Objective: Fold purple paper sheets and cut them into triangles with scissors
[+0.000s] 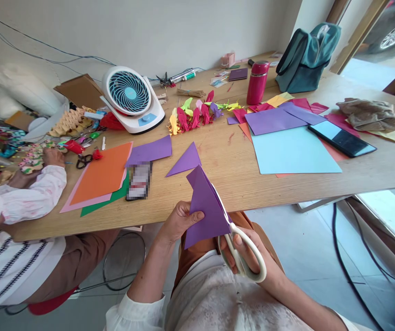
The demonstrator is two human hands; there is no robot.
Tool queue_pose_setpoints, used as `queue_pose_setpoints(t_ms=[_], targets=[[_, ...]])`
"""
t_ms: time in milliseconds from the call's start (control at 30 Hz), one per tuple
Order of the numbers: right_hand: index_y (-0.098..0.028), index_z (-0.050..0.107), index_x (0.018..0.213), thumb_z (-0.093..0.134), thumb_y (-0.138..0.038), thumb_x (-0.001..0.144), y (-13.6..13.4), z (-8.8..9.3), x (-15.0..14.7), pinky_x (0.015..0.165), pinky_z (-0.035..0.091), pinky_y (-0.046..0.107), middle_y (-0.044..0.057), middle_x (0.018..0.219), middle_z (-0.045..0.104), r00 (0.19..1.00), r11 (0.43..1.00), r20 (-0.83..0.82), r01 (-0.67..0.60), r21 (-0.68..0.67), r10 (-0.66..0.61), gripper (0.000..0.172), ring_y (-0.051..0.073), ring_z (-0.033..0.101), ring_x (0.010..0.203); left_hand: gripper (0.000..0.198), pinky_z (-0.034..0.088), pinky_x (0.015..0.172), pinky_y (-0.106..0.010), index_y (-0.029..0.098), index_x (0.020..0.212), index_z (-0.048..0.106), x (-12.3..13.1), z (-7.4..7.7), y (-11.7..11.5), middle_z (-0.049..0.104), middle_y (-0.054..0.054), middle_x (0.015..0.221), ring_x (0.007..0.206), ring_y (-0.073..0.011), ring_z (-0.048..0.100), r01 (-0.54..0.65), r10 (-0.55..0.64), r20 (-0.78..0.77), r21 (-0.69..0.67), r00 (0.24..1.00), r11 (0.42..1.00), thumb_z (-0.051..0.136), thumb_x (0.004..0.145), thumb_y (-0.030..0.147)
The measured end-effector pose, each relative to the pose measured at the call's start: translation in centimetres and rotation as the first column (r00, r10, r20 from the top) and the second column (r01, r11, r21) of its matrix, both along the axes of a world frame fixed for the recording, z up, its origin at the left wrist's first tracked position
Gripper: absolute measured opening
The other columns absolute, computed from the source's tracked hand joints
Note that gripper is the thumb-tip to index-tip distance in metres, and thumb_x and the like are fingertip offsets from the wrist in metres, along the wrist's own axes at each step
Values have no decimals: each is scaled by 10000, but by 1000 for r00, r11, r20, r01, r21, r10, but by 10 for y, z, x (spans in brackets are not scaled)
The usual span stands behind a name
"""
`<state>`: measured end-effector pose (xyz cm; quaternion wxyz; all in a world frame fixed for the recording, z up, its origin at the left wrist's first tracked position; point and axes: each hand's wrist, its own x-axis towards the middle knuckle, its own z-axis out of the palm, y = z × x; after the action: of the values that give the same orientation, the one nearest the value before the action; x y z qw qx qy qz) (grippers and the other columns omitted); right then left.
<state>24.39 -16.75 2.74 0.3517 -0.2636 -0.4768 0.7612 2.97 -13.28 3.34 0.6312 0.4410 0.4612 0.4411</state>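
Note:
My left hand (180, 220) pinches a folded piece of purple paper (206, 209) over my lap, just off the table's front edge. The thumb presses on its face; the other fingers are mostly behind it. White-handled scissors (243, 259) are in my right hand (252, 253), fingers through the loops. Their blades lie along the right edge of the purple paper, pointing up and away from me. On the table just beyond lies a purple paper triangle (185, 161). A flat purple piece (151, 151) rests to its left.
At left, a co-worker's hand (54, 157) is among small crafts. Orange paper (102, 174), a phone (138, 181) and a fan (131, 99) stand nearer. Folded paper shapes (193, 117) lie mid-table. To the right are light blue paper (295, 151), a dark phone (342, 138), a red flask (257, 83) and a bag (304, 59).

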Motion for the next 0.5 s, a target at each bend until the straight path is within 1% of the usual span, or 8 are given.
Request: queue_pose_setpoints(t_ms=[167,333,400,500], targets=[[-195,589,804,497,-721,920,0,-2,0,453,374,257,-29,536,521,1000,1000,12,12,14,-12,547,104,446,427,346,492,590,-266,155,634,780,0,0,0,750,-59,710,623,-167,641,-6,6,3,-4,1000,1000,896,657,480],[-186,597,838,480,-701,941,1,-2,-1,448,363,247,-30,537,516,1000,999,-17,10,31,-9,538,100,437,427,335,497,600,-265,145,654,785,0,-2,0,756,-66,709,626,-170,653,-13,13,14,-17,1000,1000,902,658,459],[-186,606,865,472,-696,949,-1,-4,2,475,375,252,-19,564,534,1000,999,-14,-24,42,25,534,106,456,457,323,505,609,-266,149,679,791,-2,-3,0,756,-63,703,632,-175,665,-30,31,28,-15,999,999,901,661,452],[-188,616,877,503,-696,935,-8,-18,16,485,357,256,-8,564,553,991,990,3,-135,33,135,524,109,446,469,334,522,629,-272,163,711,789,-10,-3,2,753,-52,692,627,-176,679,-81,81,58,-7,995,997,891,666,479]])
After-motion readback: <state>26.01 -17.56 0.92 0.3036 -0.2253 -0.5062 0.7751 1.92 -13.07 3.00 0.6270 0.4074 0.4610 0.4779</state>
